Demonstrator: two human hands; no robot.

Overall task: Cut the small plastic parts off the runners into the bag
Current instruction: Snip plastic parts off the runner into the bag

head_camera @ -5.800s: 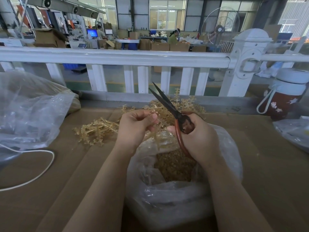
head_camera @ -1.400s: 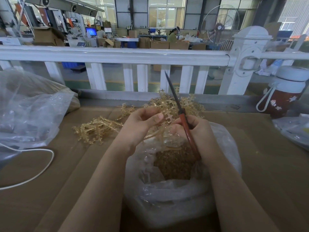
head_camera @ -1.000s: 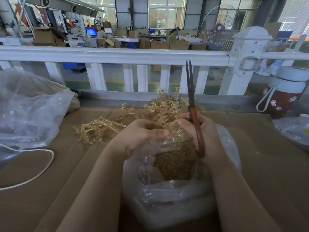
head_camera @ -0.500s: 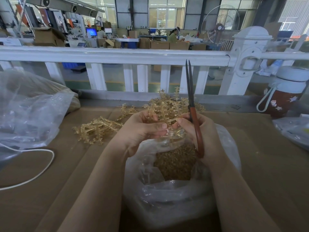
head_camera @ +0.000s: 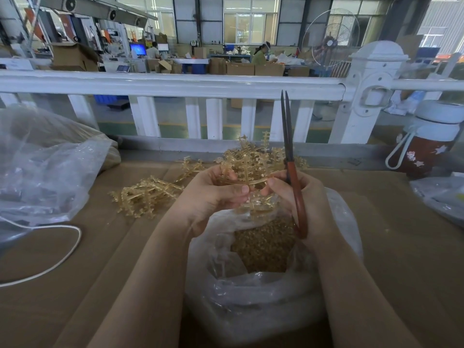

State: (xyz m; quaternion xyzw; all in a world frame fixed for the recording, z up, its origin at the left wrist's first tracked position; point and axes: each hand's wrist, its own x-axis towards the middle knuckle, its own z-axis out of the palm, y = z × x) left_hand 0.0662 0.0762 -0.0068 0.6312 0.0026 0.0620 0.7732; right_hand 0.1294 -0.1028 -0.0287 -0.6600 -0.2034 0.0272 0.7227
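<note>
While the left hand (head_camera: 213, 194) pinches an amber runner (head_camera: 247, 182) above the open clear bag (head_camera: 253, 297), the right hand (head_camera: 301, 197) grips red-handled scissors (head_camera: 292, 172), blades together and pointing up, its fingertips touching the runner's other end. Cut parts (head_camera: 263, 244) fill the bag. More runners (head_camera: 148, 197) lie on the cardboard-covered table (head_camera: 401, 247) to the left.

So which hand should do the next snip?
Right hand: it already grips the scissors, blades up. The left hand holds the runner above the bag.
</note>
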